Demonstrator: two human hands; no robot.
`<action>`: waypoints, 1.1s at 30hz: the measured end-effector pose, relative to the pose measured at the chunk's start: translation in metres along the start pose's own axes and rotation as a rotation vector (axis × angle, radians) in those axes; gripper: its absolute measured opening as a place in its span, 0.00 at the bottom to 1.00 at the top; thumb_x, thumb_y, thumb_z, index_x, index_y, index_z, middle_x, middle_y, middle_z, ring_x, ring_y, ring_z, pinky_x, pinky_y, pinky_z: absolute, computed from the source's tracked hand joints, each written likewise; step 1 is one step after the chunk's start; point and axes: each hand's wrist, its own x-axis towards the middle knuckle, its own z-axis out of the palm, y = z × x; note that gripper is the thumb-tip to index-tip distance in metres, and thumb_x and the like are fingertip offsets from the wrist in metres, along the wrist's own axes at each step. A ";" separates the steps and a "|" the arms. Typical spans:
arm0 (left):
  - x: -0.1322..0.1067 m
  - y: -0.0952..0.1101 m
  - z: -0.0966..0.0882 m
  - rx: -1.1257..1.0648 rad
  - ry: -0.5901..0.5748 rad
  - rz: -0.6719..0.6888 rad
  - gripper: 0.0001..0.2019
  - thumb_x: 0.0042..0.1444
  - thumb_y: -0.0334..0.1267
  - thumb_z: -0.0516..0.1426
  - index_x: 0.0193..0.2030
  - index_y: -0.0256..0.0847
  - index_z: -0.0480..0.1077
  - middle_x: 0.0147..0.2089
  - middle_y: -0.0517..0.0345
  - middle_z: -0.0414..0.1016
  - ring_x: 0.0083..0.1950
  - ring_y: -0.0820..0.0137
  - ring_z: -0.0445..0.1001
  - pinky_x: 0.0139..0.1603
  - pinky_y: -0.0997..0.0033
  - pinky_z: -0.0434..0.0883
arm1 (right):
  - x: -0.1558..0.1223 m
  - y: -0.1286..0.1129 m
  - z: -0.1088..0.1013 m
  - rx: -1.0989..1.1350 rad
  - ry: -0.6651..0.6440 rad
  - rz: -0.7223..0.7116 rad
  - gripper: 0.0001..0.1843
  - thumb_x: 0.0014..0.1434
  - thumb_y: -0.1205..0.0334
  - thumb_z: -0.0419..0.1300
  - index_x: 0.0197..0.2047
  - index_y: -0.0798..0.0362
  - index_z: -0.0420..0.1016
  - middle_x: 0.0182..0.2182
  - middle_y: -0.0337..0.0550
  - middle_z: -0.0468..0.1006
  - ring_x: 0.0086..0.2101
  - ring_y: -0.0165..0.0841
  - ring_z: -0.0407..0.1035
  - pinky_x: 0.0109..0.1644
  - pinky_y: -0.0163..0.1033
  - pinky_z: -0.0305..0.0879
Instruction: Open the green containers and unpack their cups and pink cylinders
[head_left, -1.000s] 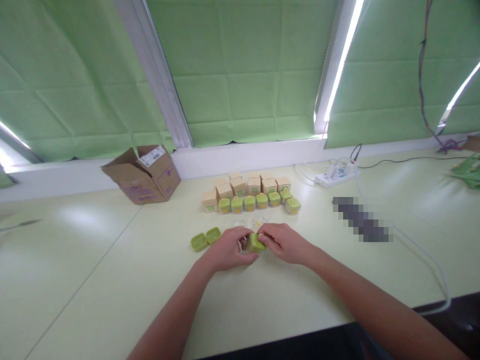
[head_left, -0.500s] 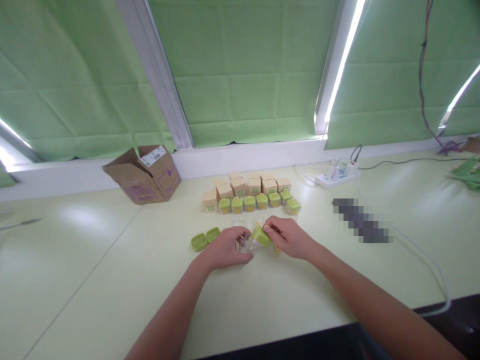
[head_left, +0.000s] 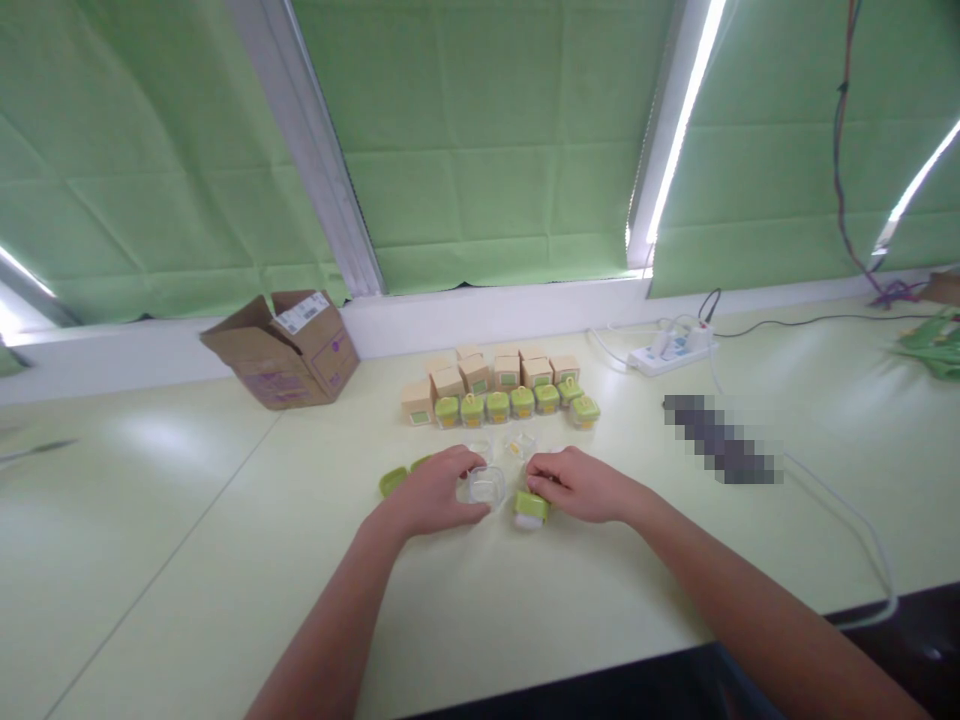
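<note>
My left hand (head_left: 439, 492) curls round a small clear plastic container (head_left: 489, 488), fingers at its far side and thumb at the near side. My right hand (head_left: 581, 486) is closed on a green lid (head_left: 531, 503), tilted so that a white part shows below it. The lid is apart from the container. Beyond the hands lie another clear container (head_left: 478, 449) and a clear piece with a yellow spot (head_left: 519, 446). Green lids (head_left: 393, 481) rest left of my left hand, partly hidden by it.
Several green-lidded clear boxes (head_left: 498, 406) stand in a row, with small cardboard boxes (head_left: 507, 370) behind. An open carton (head_left: 300, 355) sits at the back left. To the right are a power strip (head_left: 671, 355), a pixelated dark object (head_left: 720, 440) and a white cable (head_left: 847, 505).
My right hand has pulled the green lid away from the clear container, to the right and nearer me. The container has tipped so its opening shows; my left hand still holds it.
</note>
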 end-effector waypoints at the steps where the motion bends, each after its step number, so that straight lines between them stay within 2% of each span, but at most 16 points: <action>1: 0.000 -0.001 0.000 0.012 0.002 0.007 0.18 0.46 0.45 0.61 0.43 0.42 0.71 0.38 0.57 0.71 0.39 0.65 0.69 0.40 0.69 0.66 | 0.000 0.000 0.001 -0.022 -0.012 -0.008 0.11 0.62 0.62 0.51 0.32 0.53 0.72 0.24 0.38 0.73 0.27 0.29 0.65 0.31 0.32 0.54; 6: 0.003 -0.007 0.003 0.045 0.017 -0.009 0.20 0.48 0.47 0.61 0.46 0.41 0.71 0.40 0.54 0.72 0.40 0.64 0.71 0.41 0.68 0.67 | 0.001 0.000 0.004 -0.086 -0.050 -0.044 0.13 0.63 0.62 0.50 0.30 0.53 0.70 0.24 0.40 0.72 0.28 0.30 0.65 0.32 0.33 0.54; 12: 0.006 -0.013 0.015 0.071 0.090 -0.093 0.23 0.51 0.47 0.59 0.52 0.40 0.69 0.47 0.49 0.74 0.47 0.60 0.72 0.49 0.63 0.68 | 0.003 0.002 0.008 -0.115 -0.059 -0.030 0.13 0.65 0.61 0.49 0.32 0.53 0.71 0.25 0.41 0.73 0.30 0.32 0.65 0.34 0.34 0.54; 18: 0.009 -0.017 0.024 0.138 0.146 -0.149 0.25 0.55 0.49 0.56 0.56 0.39 0.66 0.55 0.46 0.72 0.55 0.58 0.69 0.56 0.61 0.65 | 0.003 0.002 0.011 -0.150 -0.053 -0.011 0.14 0.65 0.60 0.48 0.32 0.53 0.71 0.26 0.42 0.73 0.30 0.32 0.65 0.33 0.34 0.53; 29: 0.009 -0.015 0.025 0.188 0.216 -0.121 0.23 0.55 0.47 0.56 0.54 0.38 0.66 0.52 0.46 0.72 0.54 0.59 0.69 0.57 0.60 0.64 | 0.004 -0.002 0.012 -0.185 -0.036 -0.014 0.15 0.65 0.60 0.48 0.31 0.53 0.72 0.24 0.43 0.73 0.30 0.33 0.65 0.33 0.35 0.53; 33: 0.009 -0.010 0.020 0.164 0.316 -0.068 0.18 0.58 0.45 0.54 0.52 0.39 0.66 0.51 0.48 0.71 0.53 0.61 0.68 0.55 0.61 0.65 | 0.005 -0.004 0.009 -0.110 -0.036 -0.018 0.14 0.64 0.61 0.49 0.34 0.53 0.74 0.27 0.42 0.76 0.29 0.31 0.67 0.35 0.34 0.56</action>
